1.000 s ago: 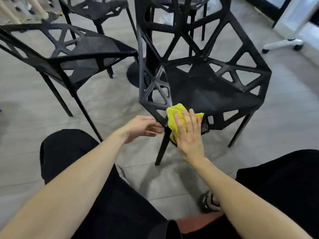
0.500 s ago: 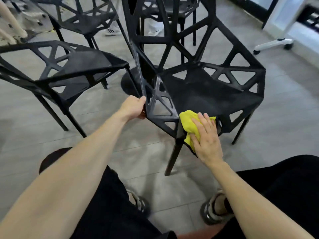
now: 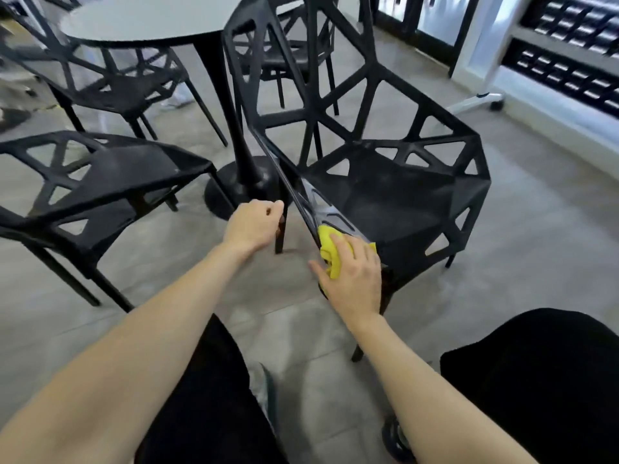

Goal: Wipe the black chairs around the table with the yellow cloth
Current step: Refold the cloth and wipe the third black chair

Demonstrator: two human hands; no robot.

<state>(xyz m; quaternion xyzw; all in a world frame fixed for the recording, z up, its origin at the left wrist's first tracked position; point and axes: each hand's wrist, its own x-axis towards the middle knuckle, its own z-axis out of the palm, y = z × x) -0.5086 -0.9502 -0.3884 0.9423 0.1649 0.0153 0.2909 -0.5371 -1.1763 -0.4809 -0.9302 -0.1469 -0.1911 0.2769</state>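
A black lattice chair (image 3: 385, 195) stands in front of me, its seat facing right. The yellow cloth (image 3: 326, 246) lies bunched on the chair's near front corner. My right hand (image 3: 355, 279) lies flat on the cloth with straight fingers and presses it against the seat edge. My left hand (image 3: 251, 226) is curled round the chair's left side frame, just below the backrest. Part of the cloth is hidden under my right palm.
A second black chair (image 3: 127, 169) stands close on the left. A round grey table (image 3: 140, 18) on a black pedestal stands behind, with more black chairs (image 3: 117, 92) around it. A white wheeled stand (image 3: 482, 98) is at the right. My knees fill the bottom.
The view has lifted, so the table top now shows. My right hand has slid the cloth along the seat's front corner. My left hand has gone from the front corner to the side frame.
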